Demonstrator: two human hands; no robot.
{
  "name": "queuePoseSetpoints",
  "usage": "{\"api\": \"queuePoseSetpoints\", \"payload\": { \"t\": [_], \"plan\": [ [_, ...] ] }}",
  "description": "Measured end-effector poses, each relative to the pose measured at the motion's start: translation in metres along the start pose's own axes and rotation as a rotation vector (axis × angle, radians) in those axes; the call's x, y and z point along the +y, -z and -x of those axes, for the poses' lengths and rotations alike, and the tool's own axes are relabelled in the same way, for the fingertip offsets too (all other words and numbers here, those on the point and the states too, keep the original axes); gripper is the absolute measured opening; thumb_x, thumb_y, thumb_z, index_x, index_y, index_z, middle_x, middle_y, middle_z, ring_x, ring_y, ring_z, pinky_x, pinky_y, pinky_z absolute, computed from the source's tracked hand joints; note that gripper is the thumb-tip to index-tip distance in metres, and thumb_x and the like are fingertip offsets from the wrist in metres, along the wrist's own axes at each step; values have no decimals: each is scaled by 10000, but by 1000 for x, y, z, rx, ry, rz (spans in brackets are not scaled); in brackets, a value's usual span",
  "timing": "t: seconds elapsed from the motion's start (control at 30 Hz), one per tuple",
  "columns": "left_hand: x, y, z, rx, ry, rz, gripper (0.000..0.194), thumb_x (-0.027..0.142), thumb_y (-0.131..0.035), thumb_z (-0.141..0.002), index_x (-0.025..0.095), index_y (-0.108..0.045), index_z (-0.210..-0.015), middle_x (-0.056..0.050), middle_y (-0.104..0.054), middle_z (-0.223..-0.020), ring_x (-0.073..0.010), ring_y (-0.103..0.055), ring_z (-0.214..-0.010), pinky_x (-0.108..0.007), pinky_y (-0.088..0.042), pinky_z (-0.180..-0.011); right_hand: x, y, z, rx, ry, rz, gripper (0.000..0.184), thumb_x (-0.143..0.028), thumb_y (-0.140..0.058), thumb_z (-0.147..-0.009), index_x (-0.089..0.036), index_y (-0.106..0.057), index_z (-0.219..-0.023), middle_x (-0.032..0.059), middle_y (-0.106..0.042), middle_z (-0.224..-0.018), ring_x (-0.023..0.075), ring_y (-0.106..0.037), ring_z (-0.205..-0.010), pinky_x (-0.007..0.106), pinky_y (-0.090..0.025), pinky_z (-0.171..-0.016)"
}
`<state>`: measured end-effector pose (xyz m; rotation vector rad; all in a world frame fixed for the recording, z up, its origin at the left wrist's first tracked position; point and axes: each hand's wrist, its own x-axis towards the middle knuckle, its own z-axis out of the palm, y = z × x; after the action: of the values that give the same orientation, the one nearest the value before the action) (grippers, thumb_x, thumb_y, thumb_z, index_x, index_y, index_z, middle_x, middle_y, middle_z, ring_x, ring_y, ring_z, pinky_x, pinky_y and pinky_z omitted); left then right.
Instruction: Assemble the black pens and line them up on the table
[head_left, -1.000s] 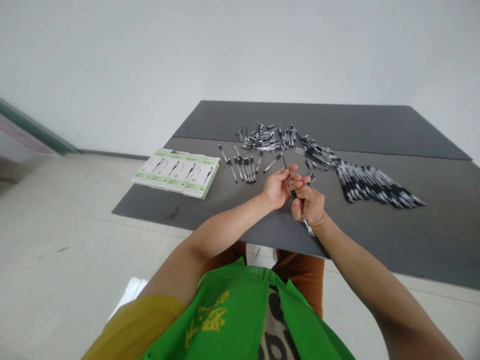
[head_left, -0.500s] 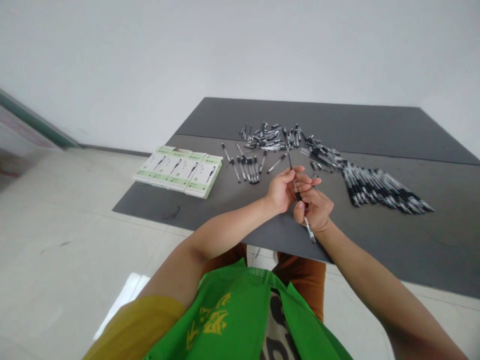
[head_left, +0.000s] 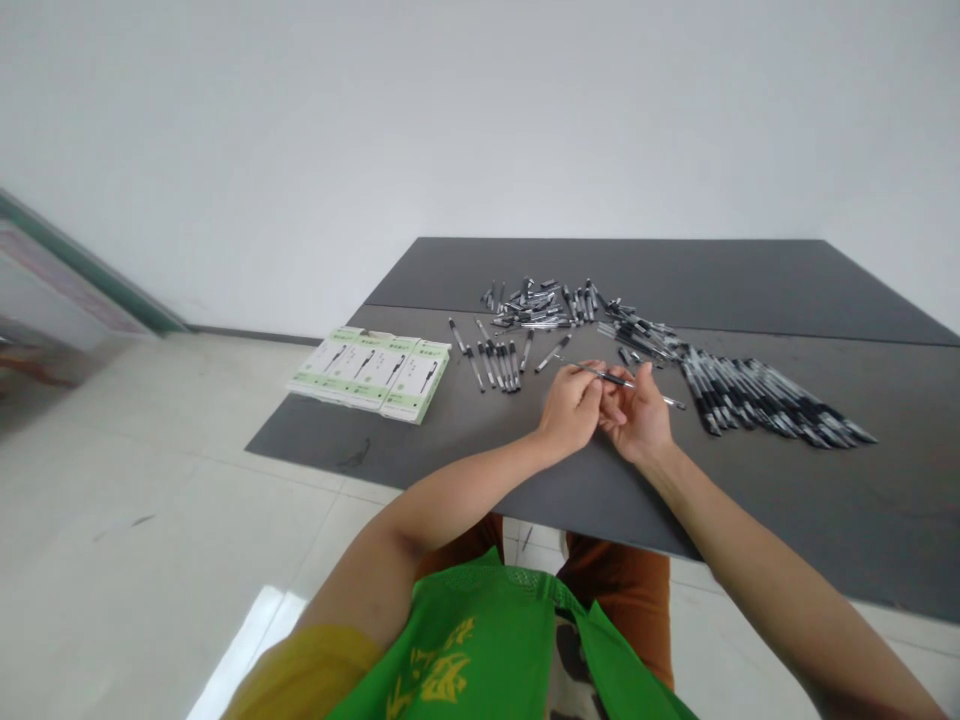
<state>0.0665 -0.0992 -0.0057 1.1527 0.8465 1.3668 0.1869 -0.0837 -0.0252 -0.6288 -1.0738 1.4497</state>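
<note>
A slim pen [head_left: 616,379] with a black grip and clear barrel lies across both hands above the table's front part. My left hand [head_left: 571,412] is closed, its fingers on the pen's thin dark left end. My right hand [head_left: 643,418] holds the pen at the grip and barrel, thumb raised beside it; the clear end sticks out to the right. The fingertips of the two hands meet, and some fingers are hidden. Just beyond the hands lie a few short black pen parts [head_left: 628,356].
On the dark table [head_left: 450,470], a row of pens [head_left: 765,398] lies to the right. Loose pen parts [head_left: 532,303] are heaped behind, with clear barrels [head_left: 499,366] nearer left. White-and-green boxes [head_left: 371,372] stand at the left edge. A wall [head_left: 600,120] rises behind.
The pen has turned from pointing away from me to lying nearly crosswise. My left hand has rolled over and closed at its thin end; my right hand has turned palm up. The view has tilted upward.
</note>
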Motion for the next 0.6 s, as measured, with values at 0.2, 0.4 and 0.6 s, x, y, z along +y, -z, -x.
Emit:
{"api": "queuePoseSetpoints", "payload": {
  "t": [0.2, 0.4, 0.6],
  "plan": [
    [13, 1, 4, -21, -112, -433, 308, 58, -566, -803, 181, -718, -1040, -107, -615, -1350, -226, -355, -1443, -359, -240, -1241, -24, 14, -1, 73, 2, -291, 385, -598, -575, -868, -221, -627, -816, -37, -478, -628, 63, -242, -390, 250, -305, -374],
    [35, 78, -63, 263, 27, -1313, 276, 172, -544, -846, 222, -757, -1014, -86, -646, -1329, -297, -579, -1221, -417, -479, -1007, -52, 18, 4, 228, -13, -676, 177, -355, -587, -886, -214, -659, -806, -41, -500, -608, 48, -333, -400, 214, -384, -432],
    [29, 137, -103, 424, 115, -1458, 358, 192, -503, -881, 257, -694, -1176, -76, -723, -1171, -257, -641, -1123, -352, -455, -917, -48, 19, 2, 265, -41, -736, 219, -366, -575, -868, -192, -626, -744, -34, -452, -564, 55, -331, -386, 212, -355, -400]
  ]
}}
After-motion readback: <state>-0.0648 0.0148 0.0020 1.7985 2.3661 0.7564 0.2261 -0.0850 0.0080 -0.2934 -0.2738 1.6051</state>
